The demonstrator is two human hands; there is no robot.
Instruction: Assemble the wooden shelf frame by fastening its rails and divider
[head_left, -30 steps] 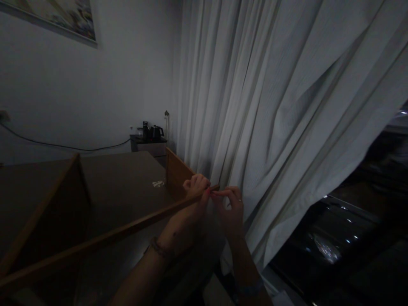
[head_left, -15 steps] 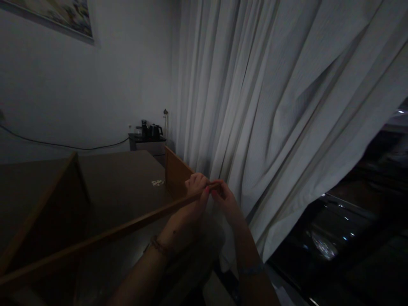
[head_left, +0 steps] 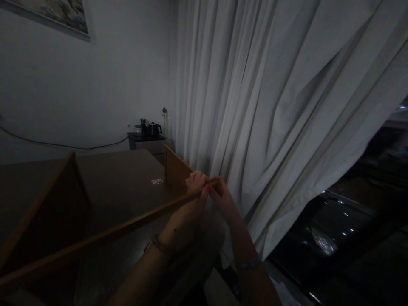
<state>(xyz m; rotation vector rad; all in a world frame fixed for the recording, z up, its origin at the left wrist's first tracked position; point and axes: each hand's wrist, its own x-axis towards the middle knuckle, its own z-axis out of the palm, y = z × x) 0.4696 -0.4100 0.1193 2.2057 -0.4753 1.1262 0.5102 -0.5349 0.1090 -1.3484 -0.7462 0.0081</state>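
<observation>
1. Toward table's [head_left: 121, 170] rt edge, slim, straight wood rail [head_left: 127, 226] is slanting.
2. L hand [head_left: 194, 206] is clasping its far end.
3. R hand [head_left: 222, 199] is touching there, nearly closed; can't tell if pinching.

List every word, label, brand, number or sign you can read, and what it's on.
None readable.
Wooden rail at the hands: no lettering visible.
Black kettle: too small and dark to tell if it carries a brand.
White pieces on the tabletop: too small and blurred to tell if anything is printed.
Framed picture: no legible text in the part shown.
</observation>
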